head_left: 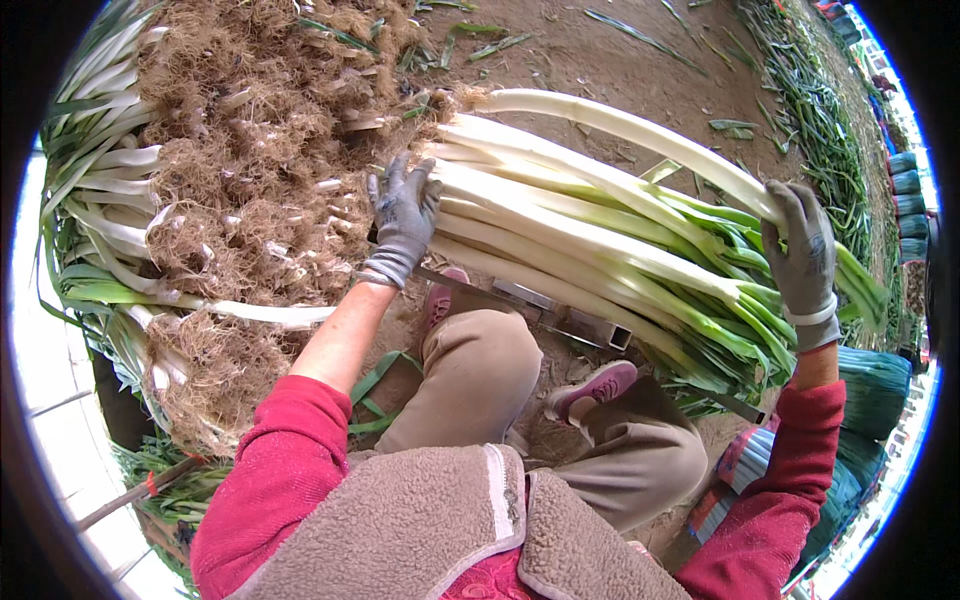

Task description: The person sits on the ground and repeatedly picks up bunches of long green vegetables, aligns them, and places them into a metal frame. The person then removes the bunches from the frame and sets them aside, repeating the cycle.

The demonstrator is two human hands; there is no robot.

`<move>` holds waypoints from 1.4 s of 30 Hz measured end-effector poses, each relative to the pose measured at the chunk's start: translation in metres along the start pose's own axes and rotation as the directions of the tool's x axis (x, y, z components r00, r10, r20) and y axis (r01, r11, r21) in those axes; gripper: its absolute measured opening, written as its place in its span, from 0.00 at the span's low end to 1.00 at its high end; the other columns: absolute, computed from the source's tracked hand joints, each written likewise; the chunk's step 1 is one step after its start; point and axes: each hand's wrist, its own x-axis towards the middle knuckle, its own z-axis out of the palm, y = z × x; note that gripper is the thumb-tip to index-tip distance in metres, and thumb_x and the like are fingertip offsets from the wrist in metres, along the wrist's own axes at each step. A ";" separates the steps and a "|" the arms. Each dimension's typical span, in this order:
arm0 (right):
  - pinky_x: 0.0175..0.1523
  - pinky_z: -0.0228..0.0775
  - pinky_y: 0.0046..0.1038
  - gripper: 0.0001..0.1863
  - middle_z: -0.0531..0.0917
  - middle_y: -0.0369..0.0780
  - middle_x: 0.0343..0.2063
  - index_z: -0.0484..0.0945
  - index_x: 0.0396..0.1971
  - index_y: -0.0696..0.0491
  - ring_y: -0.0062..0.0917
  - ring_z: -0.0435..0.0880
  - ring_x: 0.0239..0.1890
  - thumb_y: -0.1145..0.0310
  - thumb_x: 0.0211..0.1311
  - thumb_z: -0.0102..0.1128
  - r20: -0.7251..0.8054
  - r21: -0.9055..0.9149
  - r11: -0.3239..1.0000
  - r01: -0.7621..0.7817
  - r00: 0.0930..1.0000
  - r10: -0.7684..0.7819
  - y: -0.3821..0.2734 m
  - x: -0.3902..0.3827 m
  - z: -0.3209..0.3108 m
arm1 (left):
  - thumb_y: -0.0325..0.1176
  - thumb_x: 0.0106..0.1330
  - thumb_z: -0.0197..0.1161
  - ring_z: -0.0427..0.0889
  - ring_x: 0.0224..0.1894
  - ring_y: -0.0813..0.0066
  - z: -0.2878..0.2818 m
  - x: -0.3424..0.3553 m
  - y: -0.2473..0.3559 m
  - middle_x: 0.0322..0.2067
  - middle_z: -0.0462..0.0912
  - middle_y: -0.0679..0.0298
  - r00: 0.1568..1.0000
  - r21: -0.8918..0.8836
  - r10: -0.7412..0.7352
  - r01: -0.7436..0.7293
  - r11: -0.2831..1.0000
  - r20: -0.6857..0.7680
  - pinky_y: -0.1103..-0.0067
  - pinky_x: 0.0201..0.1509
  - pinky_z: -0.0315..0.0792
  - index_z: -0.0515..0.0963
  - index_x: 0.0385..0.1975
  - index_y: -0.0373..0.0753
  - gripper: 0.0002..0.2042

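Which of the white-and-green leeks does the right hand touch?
The far, arched white-and-green leek, at the grey-gloved right hand; it bows apart from the straighter leeks.

Leeks (580, 215) lie across a frame (580, 328) before the knees (495, 345); a heap of rooted leeks (240, 150) sits left of them, loose leaves (825, 130) far right.

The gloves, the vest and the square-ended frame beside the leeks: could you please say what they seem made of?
Gloves: probably matte knit fabric, given ribbed cuffs; any coating is unclear. Vest: likely fleece, nubbly and dull. Frame: apparently smooth metal, grey with bright edges.
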 end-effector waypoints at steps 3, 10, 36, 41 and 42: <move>0.48 0.73 0.37 0.23 0.80 0.42 0.44 0.76 0.49 0.50 0.38 0.81 0.45 0.80 0.50 0.64 -0.076 0.060 0.998 -0.001 0.997 0.006 -0.001 0.017 0.032 | 0.37 0.66 0.61 0.67 0.66 0.58 -0.001 0.014 0.041 0.58 0.77 0.54 0.993 -0.258 0.118 -0.110 0.960 0.018 0.62 0.75 0.47 0.78 0.54 0.43 0.17; 0.48 0.72 0.41 0.19 0.80 0.49 0.42 0.75 0.51 0.53 0.45 0.80 0.43 0.70 0.59 0.63 0.203 0.373 0.902 -0.216 0.968 0.147 -0.017 0.001 0.147 | 0.47 0.66 0.58 0.68 0.65 0.52 0.031 0.058 0.121 0.60 0.72 0.49 0.933 -0.179 0.315 -0.285 0.942 0.173 0.61 0.73 0.52 0.72 0.60 0.39 0.27; 0.52 0.72 0.39 0.18 0.84 0.46 0.41 0.81 0.46 0.50 0.41 0.82 0.46 0.55 0.62 0.61 0.365 0.280 0.909 -0.310 0.910 0.198 0.018 -0.002 0.158 | 0.45 0.66 0.60 0.79 0.47 0.55 0.031 0.057 0.114 0.40 0.82 0.56 0.906 -0.194 0.337 -0.293 0.936 0.258 0.63 0.52 0.70 0.79 0.53 0.47 0.18; 0.57 0.72 0.38 0.25 0.83 0.48 0.48 0.81 0.51 0.51 0.42 0.82 0.51 0.48 0.63 0.58 0.605 0.299 0.806 -0.511 0.754 0.254 0.026 0.009 0.166 | 0.47 0.65 0.59 0.78 0.48 0.56 0.036 0.054 0.111 0.43 0.81 0.57 0.910 -0.199 0.328 -0.282 0.939 0.256 0.64 0.55 0.70 0.79 0.53 0.47 0.19; 0.57 0.72 0.37 0.26 0.83 0.47 0.48 0.81 0.51 0.51 0.41 0.82 0.51 0.47 0.63 0.57 0.607 0.344 0.779 -0.524 0.757 0.241 0.028 0.009 0.168 | 0.48 0.65 0.59 0.78 0.50 0.56 0.036 0.054 0.111 0.44 0.82 0.58 0.913 -0.204 0.342 -0.299 0.932 0.225 0.64 0.56 0.70 0.79 0.52 0.47 0.19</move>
